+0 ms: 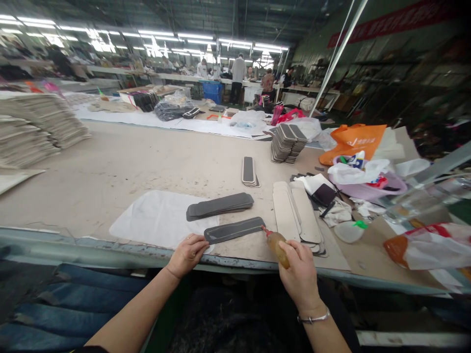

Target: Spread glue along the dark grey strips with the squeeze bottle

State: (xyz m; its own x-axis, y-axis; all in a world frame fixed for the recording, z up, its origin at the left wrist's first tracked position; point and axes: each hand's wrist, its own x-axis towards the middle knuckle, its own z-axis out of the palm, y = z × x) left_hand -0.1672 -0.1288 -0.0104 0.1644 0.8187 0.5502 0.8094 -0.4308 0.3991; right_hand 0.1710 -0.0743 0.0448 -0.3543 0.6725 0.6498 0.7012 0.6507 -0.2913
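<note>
A long dark grey strip point(235, 229) lies near the table's front edge. My left hand point(188, 253) presses down on its left end with the fingertips. My right hand point(300, 274) grips a small amber glue bottle point(276, 245) whose red tip touches the strip's right end. Just behind the strip sits a pile of the same dark strips point(220, 205). To the right lies a fan of beige strips point(299, 214). A white sheet point(158, 218) lies under the left part of the work spot.
A small stack of grey strips point(249, 171) and a tall stack point(287, 142) stand farther back. An orange bag point(353, 141), plastic bags and clutter fill the right side. Stacked boards point(37, 125) sit far left. Other people work at distant tables.
</note>
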